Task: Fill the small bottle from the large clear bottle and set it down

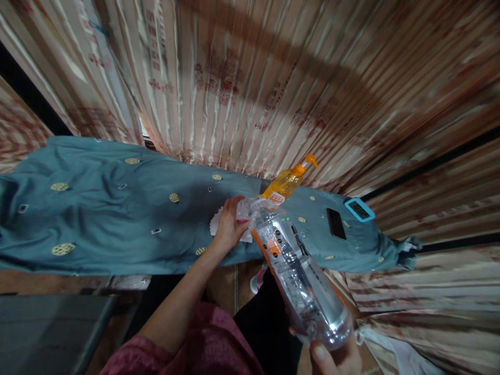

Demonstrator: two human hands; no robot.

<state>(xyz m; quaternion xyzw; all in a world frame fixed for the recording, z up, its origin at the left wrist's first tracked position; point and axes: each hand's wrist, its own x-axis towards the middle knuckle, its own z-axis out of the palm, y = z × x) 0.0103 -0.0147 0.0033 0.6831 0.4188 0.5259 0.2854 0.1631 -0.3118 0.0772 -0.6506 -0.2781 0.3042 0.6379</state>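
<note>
My right hand [336, 358] grips the base of a clear plastic bottle [297, 276] with an orange-and-black label, held tilted with its neck pointing away from me. My left hand [230, 225] is closed around the bottle's mouth, pinching a crumpled bit of clear plastic wrap [247, 209] there. Under the left hand a white tissue [217, 223] lies on the blue cloth. Just behind the bottle's neck stands an orange pump bottle [287, 182].
A blue cloth with gold dots [117, 219] covers a long table. On its right end lie a black phone [336, 224] and a device in a light-blue case [359, 209]. Striped patterned curtains [273, 78] hang behind. A dark surface [50, 323] sits lower left.
</note>
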